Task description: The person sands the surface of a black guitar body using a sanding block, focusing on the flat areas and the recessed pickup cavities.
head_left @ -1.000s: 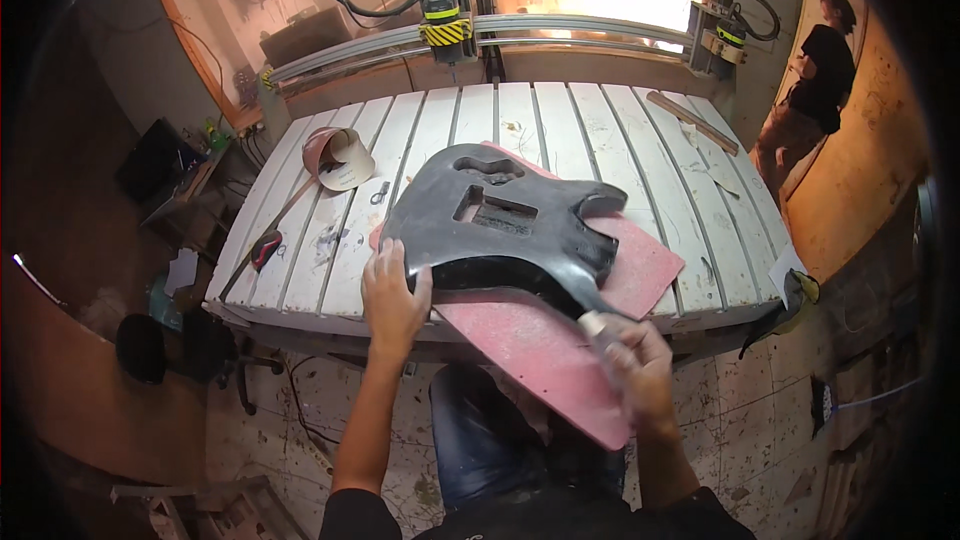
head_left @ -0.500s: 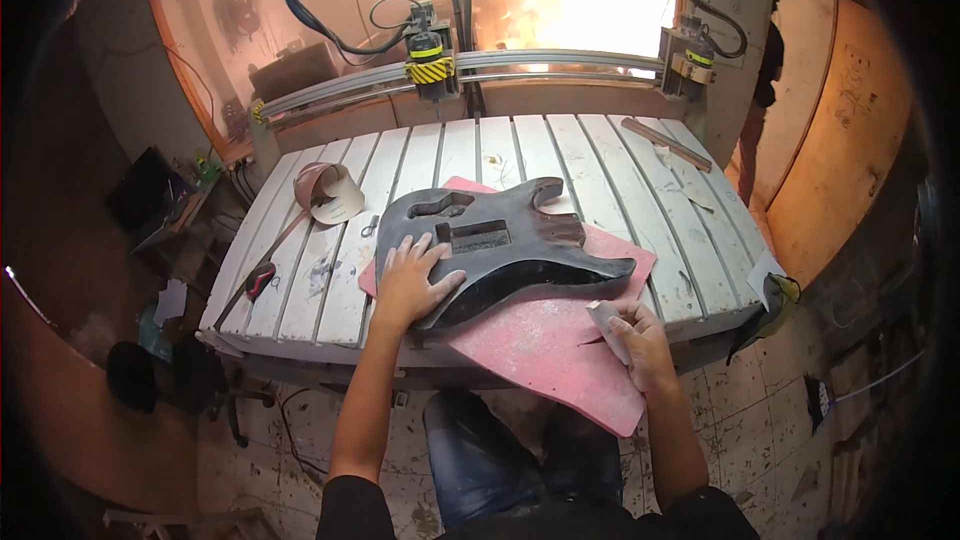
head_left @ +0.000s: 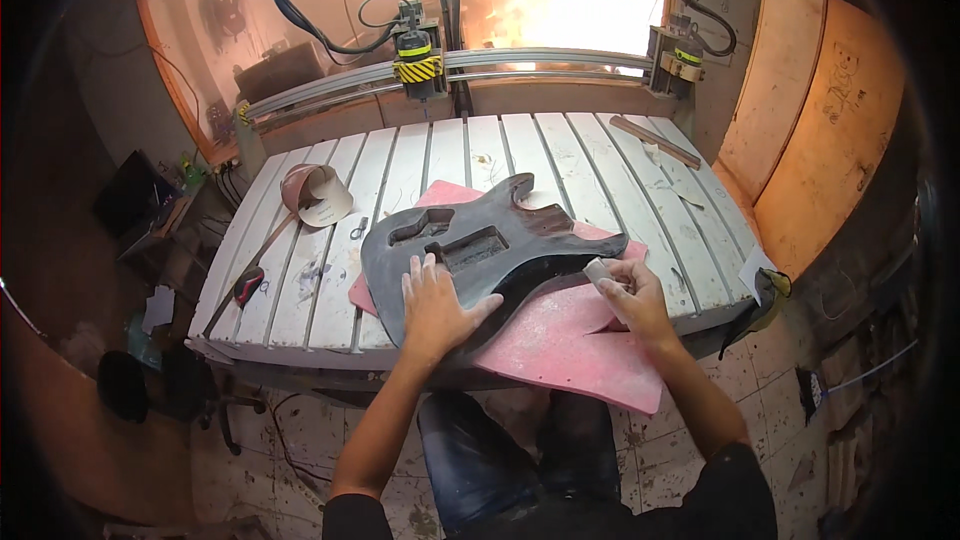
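Note:
A dark grey electric guitar body (head_left: 387, 262) with cut-out cavities lies flat on a pink board (head_left: 545, 345). My left hand (head_left: 438, 308) rests on the body's near left part, its fingers spread and the thumb stretched to the right. By the tip of the body's near horn, my right hand (head_left: 638, 302) pinches a small pale grey block (head_left: 599, 273). It looks like a sanding block, but its make is not clear. Whether the block touches the horn I cannot tell. Pale dust covers the board.
Under the board is a white slatted table (head_left: 330, 275). A sandpaper roll (head_left: 318, 197) and a red-and-black handled tool (head_left: 248, 285) lie at left. A wooden strip (head_left: 655, 142) sits at far right. Behind, a machine spindle (head_left: 415, 55) hangs on a rail. Cloth (head_left: 757, 305) hangs off the right edge.
The guitar body has turned slightly counterclockwise, and the board has shifted with it. My right hand has risen with the block toward the horn. My left hand has slid nearer me.

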`<state>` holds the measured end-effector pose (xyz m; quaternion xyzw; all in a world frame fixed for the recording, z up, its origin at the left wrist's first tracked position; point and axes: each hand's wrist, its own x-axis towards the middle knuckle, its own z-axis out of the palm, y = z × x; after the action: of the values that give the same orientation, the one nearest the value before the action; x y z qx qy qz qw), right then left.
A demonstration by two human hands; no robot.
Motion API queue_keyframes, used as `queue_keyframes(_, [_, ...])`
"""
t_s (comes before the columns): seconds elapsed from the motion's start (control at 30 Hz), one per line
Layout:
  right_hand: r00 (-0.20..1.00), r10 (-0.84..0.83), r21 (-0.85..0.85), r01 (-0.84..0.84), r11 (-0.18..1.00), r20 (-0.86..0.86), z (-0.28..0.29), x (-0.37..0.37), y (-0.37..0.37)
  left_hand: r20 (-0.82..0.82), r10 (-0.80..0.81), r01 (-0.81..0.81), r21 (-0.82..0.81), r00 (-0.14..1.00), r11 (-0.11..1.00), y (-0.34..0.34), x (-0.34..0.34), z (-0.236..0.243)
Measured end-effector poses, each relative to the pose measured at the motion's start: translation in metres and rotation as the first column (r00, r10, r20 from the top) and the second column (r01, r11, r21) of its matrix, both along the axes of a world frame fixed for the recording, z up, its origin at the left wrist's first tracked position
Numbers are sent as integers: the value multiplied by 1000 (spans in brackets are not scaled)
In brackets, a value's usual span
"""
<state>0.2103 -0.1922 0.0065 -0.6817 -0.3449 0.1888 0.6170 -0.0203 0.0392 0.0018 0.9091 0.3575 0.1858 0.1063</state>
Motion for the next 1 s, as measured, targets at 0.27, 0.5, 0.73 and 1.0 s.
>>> queue_keyframes(0.27, [779,97,-28,-101,995,619,-37,-19,5,-99,-314,308,-74,944,949,15,-22,15])
queue_keyframes(0.5, [736,-12,86,-63,994,677,-49,-35,16,39,-279,278,39,959,960,3,-16,1])
queue_keyframes(0.73, [755,331,-5,-398,917,566,0,-107,23,124,-156,146,84,980,986,-1,-10,-17])
queue_keyframes(1.0, [889,451,-184,-459,869,-86,24,-108,-7,35,-356,356,1,934,935,-9,-46,10])
